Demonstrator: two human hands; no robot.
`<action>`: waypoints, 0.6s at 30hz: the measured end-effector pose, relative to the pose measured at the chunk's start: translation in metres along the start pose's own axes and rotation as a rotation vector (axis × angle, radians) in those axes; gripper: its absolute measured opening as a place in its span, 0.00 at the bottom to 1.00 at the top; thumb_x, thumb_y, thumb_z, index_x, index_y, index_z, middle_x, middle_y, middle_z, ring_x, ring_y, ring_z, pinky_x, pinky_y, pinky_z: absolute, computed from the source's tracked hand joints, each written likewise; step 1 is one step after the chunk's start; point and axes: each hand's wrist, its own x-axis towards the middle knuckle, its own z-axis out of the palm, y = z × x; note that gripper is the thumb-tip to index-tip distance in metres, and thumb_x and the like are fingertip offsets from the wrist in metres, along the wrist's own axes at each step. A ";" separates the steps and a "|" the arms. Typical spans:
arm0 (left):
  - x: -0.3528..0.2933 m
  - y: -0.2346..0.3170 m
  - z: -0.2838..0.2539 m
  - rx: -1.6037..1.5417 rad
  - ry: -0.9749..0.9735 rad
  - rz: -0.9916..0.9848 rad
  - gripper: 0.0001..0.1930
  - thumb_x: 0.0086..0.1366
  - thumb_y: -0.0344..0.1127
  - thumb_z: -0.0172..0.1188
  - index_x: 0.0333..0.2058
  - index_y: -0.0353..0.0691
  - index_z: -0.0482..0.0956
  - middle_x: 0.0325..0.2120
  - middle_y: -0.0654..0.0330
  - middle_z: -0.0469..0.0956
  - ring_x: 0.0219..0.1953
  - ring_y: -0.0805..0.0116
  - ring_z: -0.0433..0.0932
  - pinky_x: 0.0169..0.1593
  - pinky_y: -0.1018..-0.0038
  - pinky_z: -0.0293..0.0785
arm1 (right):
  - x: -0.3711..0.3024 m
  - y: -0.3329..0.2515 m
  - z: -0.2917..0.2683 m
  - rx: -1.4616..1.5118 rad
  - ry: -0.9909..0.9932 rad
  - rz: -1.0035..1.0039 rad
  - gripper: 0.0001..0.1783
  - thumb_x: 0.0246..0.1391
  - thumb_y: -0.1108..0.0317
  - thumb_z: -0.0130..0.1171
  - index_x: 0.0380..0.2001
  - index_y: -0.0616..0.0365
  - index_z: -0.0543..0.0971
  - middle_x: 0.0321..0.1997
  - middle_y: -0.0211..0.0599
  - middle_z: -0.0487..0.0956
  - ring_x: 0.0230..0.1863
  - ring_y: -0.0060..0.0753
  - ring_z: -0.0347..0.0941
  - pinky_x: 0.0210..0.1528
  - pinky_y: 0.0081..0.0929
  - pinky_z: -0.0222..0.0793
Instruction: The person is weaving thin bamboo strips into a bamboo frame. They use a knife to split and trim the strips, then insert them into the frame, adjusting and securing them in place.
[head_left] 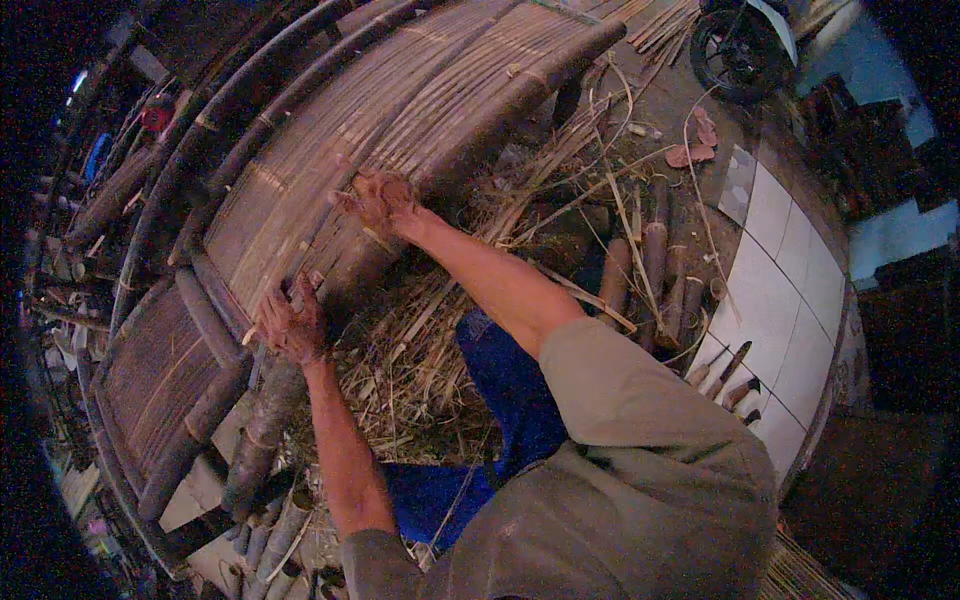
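In front of me stretches a bamboo bench (pixel 430 60), its seat made of many thin slats framed by thick poles. My left hand (pixel 292 320) is at the seat's near corner, bent fingers on a thin bamboo slat whose pale end shows beside the hand. Farther along, my right hand (pixel 380 202) reaches over the thick front pole (pixel 500 110). Its fingers are curled onto the slats near that pole, closed on a slat; the fingertips are partly hidden. A darker bamboo strip runs lengthwise over the slats toward both hands.
Bamboo shavings (pixel 410 360) heap beneath the bench, by my knees. Cut bamboo poles (pixel 655 245) lie to the right. Several knives (pixel 735 385) rest at the edge of white floor tiles (pixel 780 270). A motorbike wheel (pixel 742 50) stands at the far right. A second slatted panel (pixel 160 390) is at left.
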 end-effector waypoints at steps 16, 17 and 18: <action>-0.017 -0.030 0.026 0.047 0.118 0.101 0.14 0.60 0.49 0.62 0.40 0.50 0.81 0.34 0.63 0.80 0.40 0.62 0.77 0.46 0.65 0.67 | -0.008 0.029 0.021 -0.333 -0.210 -0.226 0.34 0.63 0.67 0.42 0.71 0.34 0.53 0.54 0.36 0.76 0.29 0.29 0.75 0.30 0.26 0.72; -0.015 -0.022 0.023 -0.007 0.129 0.069 0.14 0.60 0.49 0.61 0.40 0.50 0.81 0.34 0.63 0.80 0.39 0.62 0.77 0.46 0.65 0.67 | -0.013 0.039 0.021 -0.504 -0.106 -0.289 0.33 0.64 0.65 0.41 0.71 0.34 0.53 0.50 0.36 0.78 0.28 0.30 0.74 0.31 0.30 0.71; -0.014 -0.018 0.012 -0.043 0.138 0.032 0.14 0.60 0.49 0.61 0.39 0.50 0.80 0.33 0.63 0.79 0.39 0.62 0.77 0.46 0.65 0.66 | -0.013 0.034 0.019 -0.446 -0.093 -0.246 0.31 0.66 0.62 0.41 0.71 0.36 0.53 0.45 0.36 0.79 0.29 0.31 0.74 0.32 0.33 0.71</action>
